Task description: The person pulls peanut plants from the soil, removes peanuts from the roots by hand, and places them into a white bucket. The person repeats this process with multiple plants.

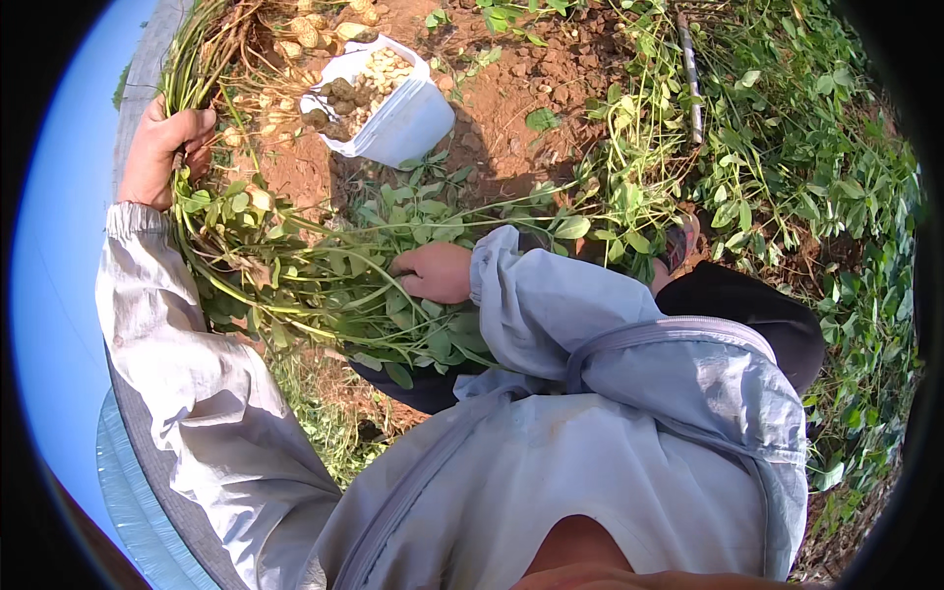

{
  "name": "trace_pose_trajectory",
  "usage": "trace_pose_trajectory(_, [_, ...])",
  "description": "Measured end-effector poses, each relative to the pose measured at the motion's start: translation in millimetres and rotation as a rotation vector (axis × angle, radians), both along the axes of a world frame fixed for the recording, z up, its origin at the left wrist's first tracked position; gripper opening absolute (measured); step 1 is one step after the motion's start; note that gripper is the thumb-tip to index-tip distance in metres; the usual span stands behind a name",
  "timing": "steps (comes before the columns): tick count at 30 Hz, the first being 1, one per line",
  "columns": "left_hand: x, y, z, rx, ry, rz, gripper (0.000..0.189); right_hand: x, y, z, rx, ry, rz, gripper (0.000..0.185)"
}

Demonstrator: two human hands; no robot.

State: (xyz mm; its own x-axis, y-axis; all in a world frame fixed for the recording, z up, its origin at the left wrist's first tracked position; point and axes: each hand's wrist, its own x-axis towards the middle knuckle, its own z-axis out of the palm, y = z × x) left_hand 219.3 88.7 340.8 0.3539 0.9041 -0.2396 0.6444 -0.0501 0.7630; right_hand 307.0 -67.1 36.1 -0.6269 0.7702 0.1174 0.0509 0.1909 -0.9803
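My left hand (164,151) is closed around the stems of a bunch of uprooted peanut plants (195,66). Roots and peanut pods (304,31) spread from the bunch at the top left, beside a white plastic container (417,125). Inside the container lie many pale peanuts (385,70) and some dark, soil-coated lumps (339,99). The leafy ends of the plants (317,273) trail across my front. Among those leaves rests my right hand (435,273), its fingertips partly hidden, so a grip on the stems is unclear.
Reddish, cloddy soil (531,44) lies beyond the container. Growing green plants (818,162) fill the right side, with a thin striped stick (691,81) among them. Under my right sleeve show a dark trouser leg (745,310) and a shoe (680,242).
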Motion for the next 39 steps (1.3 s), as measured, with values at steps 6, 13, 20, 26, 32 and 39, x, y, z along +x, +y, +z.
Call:
trace_pose_trajectory(6, [-22,-6,74,0.264,0.493,-0.095,0.01,-43,-40,84,-0.025,0.055,0.206,0.054])
trace_pose_trajectory(13, [-38,-40,-49,-0.037,0.332,-0.349,0.04,1,-41,23,-0.365,0.314,-0.098,0.043])
trace_pose_trajectory(20, [-60,-62,-157,-0.543,0.179,-0.117,0.063,-1,-28,13,-0.968,1.045,-0.138,0.039])
trace_pose_trajectory(26, [-62,-75,-189,-0.224,0.365,-0.268,0.071,-7,-15,2,-1.101,1.337,-0.029,0.017])
trace_pose_trajectory(32, [-78,-81,-203,0.045,0.497,-0.474,0.081,-33,-8,-20,-1.232,1.466,0.015,0.017])
trace_pose_trajectory(39, [-94,-88,-178,-0.158,0.191,-0.33,0.088,-41,7,-6,-1.201,1.517,0.047,0.014])
